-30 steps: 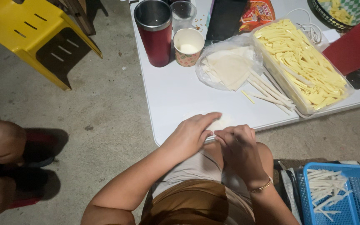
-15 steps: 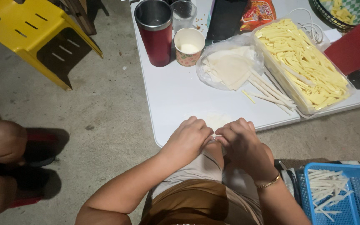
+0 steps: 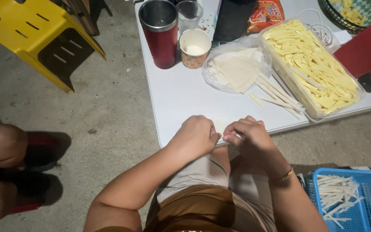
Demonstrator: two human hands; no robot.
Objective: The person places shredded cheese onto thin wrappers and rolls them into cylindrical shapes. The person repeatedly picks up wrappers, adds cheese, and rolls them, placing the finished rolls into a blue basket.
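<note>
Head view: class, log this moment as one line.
left hand + right hand: pinching wrapper | place: table edge | nearby: wrappers, yellow sticks

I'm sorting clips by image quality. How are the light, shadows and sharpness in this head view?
Head view: light is bright and even on the white table, dimmer on the floor at left; dark shadow lies under the yellow chair; the left hand and right hand look sharp, without motion blur; no strong glare.
</note>
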